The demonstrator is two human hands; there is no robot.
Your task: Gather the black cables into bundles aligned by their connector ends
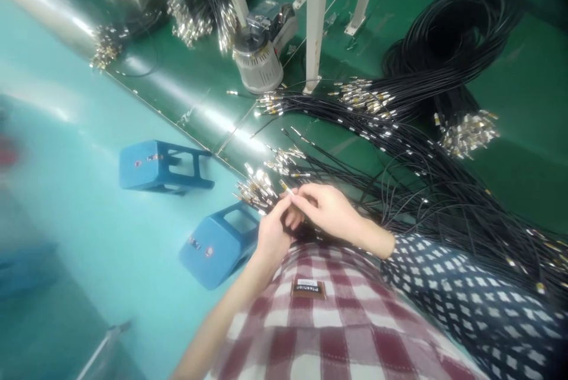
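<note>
Close to the apron front, my left hand [276, 227] and my right hand [331, 209] meet at the fingertips. Between them they pinch one black cable by its end [286, 187], which carries a pale sleeve and a metal-coloured tip pointing up and left. A bunch of similar cable ends [257, 186] fans out just beyond my left hand; whether its curled lower fingers also grip that bunch is hidden. Long black cables [355, 182] run off to the right behind my right hand.
Two blue stools [138, 166] [208, 250] stand at the left. Farther off are a grey motor-like machine [260, 66], white table legs [316, 25], a big cable coil [452, 36] and more bundles of cable ends [470, 133] on the green surface.
</note>
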